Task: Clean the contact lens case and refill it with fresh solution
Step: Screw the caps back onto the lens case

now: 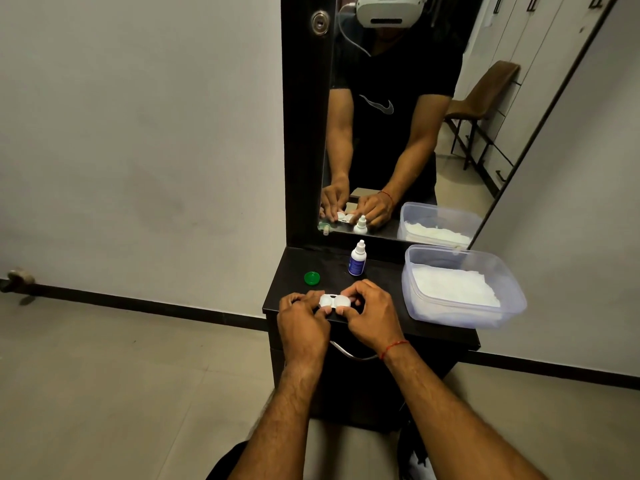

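Observation:
A white two-well contact lens case [333,301] is held between both hands just above the front of the black dresser top [381,271]. My left hand [302,323] pinches its left end and my right hand [372,318] grips its right end, fingers curled over the right well. A green cap [312,277] lies loose on the top to the left, apart from the case. A small white solution bottle [357,258] with a blue label stands upright behind the case, its cap on.
A clear plastic tub [462,289] holding white tissues sits at the right of the dresser top. A tall mirror [398,116] rises behind it and reflects a person and a brown chair. A metal drawer handle [351,355] curves below the top's front edge.

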